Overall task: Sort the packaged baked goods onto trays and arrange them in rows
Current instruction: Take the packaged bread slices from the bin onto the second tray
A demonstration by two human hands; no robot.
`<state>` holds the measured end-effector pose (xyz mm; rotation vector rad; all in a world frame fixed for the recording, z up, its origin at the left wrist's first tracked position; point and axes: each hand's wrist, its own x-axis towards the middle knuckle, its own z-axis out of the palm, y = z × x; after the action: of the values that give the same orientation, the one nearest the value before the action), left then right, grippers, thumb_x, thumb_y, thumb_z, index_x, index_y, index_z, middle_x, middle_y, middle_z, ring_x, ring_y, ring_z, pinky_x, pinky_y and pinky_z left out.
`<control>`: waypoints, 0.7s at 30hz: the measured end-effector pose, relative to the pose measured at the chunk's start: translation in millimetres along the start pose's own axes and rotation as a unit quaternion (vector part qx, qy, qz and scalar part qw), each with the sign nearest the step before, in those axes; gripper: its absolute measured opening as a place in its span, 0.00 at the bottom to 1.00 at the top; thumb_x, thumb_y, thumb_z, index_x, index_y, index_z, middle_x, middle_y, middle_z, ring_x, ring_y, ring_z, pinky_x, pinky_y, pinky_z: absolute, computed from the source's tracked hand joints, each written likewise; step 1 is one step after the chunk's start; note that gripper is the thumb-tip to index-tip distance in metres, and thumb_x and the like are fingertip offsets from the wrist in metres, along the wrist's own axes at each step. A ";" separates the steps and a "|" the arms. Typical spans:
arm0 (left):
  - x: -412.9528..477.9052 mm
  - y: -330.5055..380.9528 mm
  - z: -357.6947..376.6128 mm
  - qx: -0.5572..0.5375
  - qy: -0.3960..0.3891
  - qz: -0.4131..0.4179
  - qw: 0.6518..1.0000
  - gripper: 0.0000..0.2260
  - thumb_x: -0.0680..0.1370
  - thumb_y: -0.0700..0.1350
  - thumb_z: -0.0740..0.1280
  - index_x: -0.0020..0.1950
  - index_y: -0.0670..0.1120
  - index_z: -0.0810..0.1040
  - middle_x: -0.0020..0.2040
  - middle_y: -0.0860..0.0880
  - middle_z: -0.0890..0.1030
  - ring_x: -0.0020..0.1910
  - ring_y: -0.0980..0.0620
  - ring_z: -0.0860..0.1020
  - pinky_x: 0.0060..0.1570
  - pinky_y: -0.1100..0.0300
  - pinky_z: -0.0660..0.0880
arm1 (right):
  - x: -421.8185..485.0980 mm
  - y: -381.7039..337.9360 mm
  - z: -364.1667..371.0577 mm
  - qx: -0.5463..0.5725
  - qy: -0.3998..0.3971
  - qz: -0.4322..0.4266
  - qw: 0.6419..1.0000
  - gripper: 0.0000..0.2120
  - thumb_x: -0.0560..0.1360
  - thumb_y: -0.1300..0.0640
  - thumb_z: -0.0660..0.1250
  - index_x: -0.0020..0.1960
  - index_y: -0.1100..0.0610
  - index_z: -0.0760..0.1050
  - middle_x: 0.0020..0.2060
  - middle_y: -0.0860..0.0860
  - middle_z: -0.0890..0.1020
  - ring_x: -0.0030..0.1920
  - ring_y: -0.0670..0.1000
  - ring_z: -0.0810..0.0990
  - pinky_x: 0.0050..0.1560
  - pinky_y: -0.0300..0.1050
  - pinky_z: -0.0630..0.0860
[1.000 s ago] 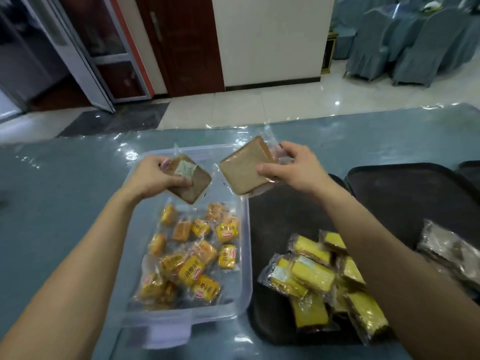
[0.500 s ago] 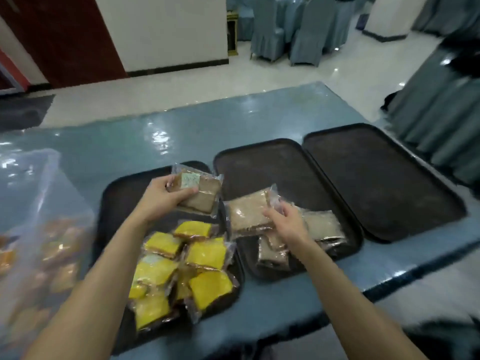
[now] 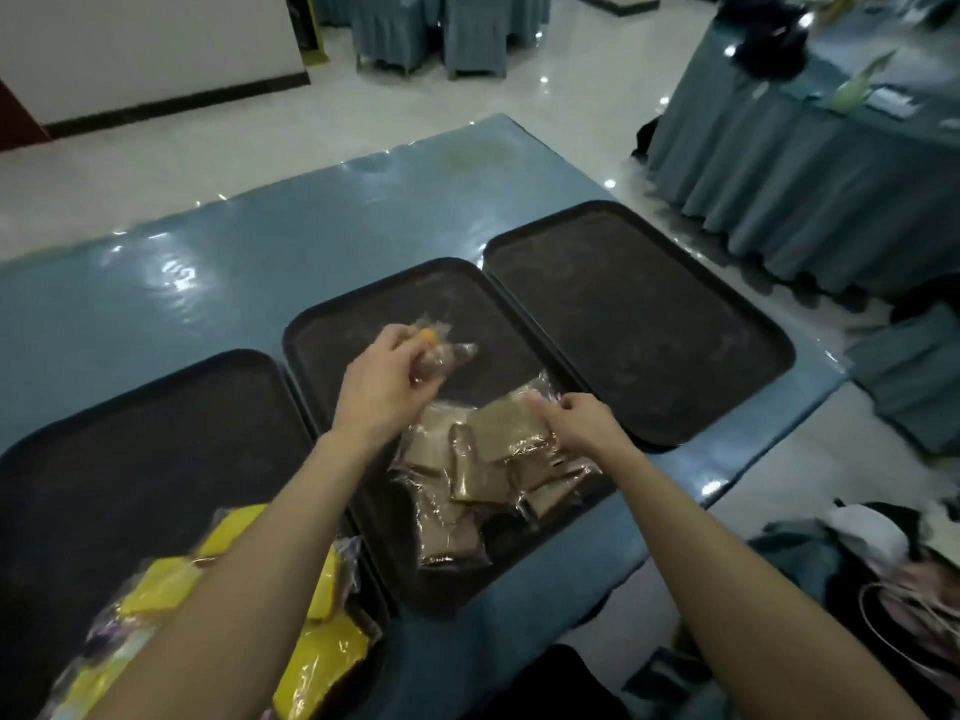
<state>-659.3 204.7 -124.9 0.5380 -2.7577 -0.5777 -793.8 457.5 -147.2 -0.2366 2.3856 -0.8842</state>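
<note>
Two hands (image 3: 382,379) (image 3: 584,423) pinch crinkly, perhaps bread-filled packets (image 3: 485,452).

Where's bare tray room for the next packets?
Right tray: fully bare. Left tray: bare beyond the yellow cakes. Middle tray: only the far strip past the left hand and its packet; near half crowded with brown packets.

On the table (image 3: 234,262): left tray (image 3: 130,449) bears cake packets (image 3: 332,652) — middle tray (image 3: 374,309) bread packets (image 3: 467,475), right tray (image 3: 639,324) beside it.
</note>
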 end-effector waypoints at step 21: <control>96.8 175.8 122.1 -0.266 -0.024 -0.208 0.941 0.16 0.79 0.43 0.78 0.57 0.60 0.78 0.55 0.54 0.85 0.50 0.50 0.87 0.53 0.43 0.85 | 169.2 132.9 -178.0 0.041 -0.133 -0.043 0.989 0.39 0.76 0.52 0.81 0.80 0.46 0.65 0.58 0.47 0.81 0.54 0.49 0.85 0.56 0.52 0.85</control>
<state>-839.2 355.1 -139.0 0.9732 -2.3707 -1.3889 -1030.1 596.3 -200.9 -0.4016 2.1014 -0.9272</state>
